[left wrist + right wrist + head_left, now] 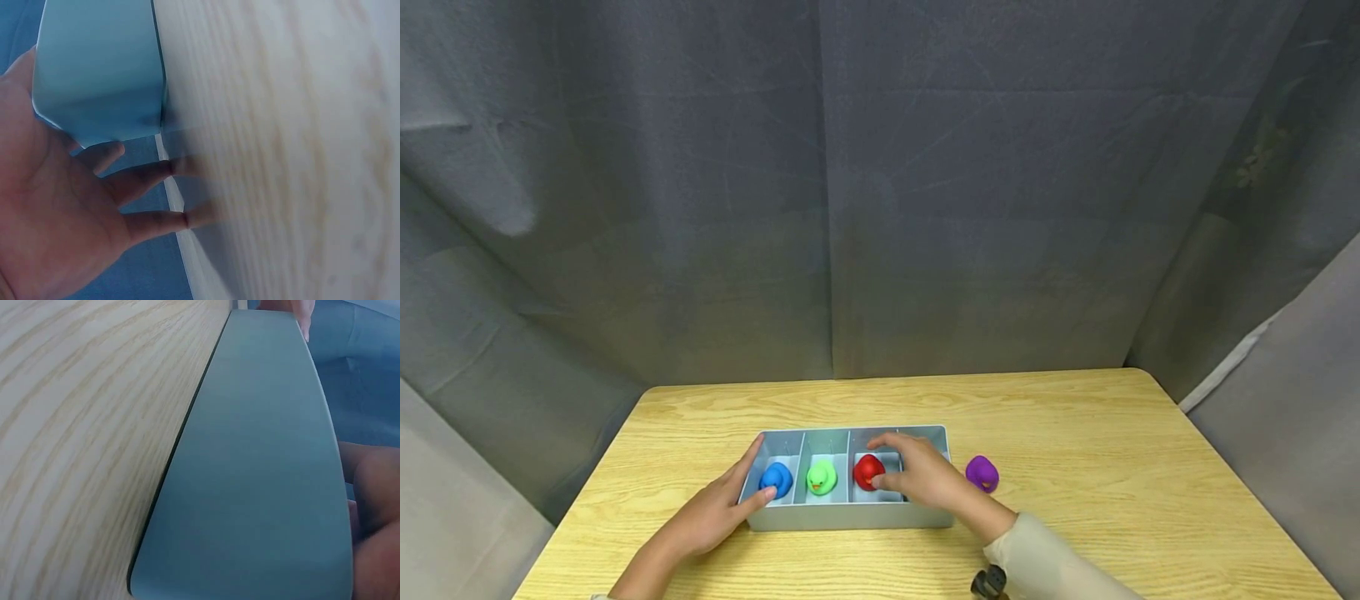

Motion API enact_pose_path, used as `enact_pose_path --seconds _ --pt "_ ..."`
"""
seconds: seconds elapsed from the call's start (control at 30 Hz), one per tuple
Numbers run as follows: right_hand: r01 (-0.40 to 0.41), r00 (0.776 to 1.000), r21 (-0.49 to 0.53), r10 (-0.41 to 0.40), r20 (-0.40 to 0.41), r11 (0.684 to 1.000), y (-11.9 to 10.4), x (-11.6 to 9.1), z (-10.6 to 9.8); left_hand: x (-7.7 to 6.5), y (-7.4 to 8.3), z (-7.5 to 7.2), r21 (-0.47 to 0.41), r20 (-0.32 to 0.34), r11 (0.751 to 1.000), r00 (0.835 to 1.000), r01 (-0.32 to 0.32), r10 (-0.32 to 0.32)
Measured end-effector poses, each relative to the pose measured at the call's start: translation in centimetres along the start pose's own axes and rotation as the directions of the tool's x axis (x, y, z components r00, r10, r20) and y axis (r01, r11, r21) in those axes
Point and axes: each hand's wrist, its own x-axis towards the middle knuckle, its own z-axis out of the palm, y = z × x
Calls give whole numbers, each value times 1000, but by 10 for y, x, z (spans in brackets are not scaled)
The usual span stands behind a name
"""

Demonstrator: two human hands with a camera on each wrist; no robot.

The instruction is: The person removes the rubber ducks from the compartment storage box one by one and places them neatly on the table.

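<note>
A grey divided box (pixel 850 517) stands on the table. From left to right its compartments hold a blue rubber duck (pixel 776 479), a green rubber duck (pixel 822 477) and a red rubber duck (pixel 868 472). My left hand (pixel 711 512) rests against the box's left end, thumb over the front rim; in the left wrist view its fingers (pixel 150 226) are straight and spread. Above the right part of the box hovers my right hand (pixel 921 475), thumb tip at the red duck, index finger apart from it. The rightmost compartment is partly hidden by that hand.
A purple rubber duck (pixel 982 473) sits on the wooden table (pixel 1075 433), just right of the box. Grey curtains (pixel 835 208) hang behind the table and at both sides.
</note>
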Motion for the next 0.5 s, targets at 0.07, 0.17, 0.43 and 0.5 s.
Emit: enact_pose_path --seconds 0.07,0.17,0.43,0.5 --pt "5 1000 -16 -5 -10 1000 1 1 2 0 0 0 -1 0 1000 1000 0 0" --pt "38 999 -63 -40 -27 997 3 4 5 1 -1 0 -2 1 1000 1000 0 0" --pt "88 993 -134 -98 -66 987 5 7 13 1 -1 0 2 5 1000 1000 2 -2" --pt "87 993 -152 -98 -70 985 5 8 14 1 -1 0 2 4 1000 1000 3 -3"
